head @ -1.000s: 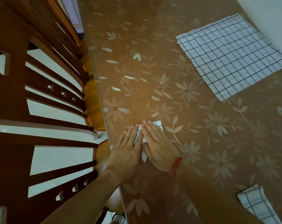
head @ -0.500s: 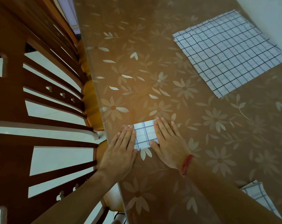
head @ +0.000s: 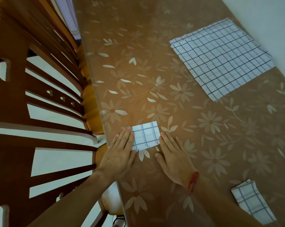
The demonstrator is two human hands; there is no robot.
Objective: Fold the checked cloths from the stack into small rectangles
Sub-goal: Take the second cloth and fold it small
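Flat on the table (head: 171,104) near its left edge, at about 6 o'clock, lies the cloth (head: 145,136), a small rectangle with its long axis running roughly 9 to 3, the right end tipped slightly up. The left hand (head: 120,154) presses its 9 o'clock edge and the right hand (head: 172,159) touches its 3 o'clock edge, fingers straight, gripping nothing. A second ago both hands covered it side by side; now they've slid apart, with the stack (head: 220,58) up at 1 o'clock.
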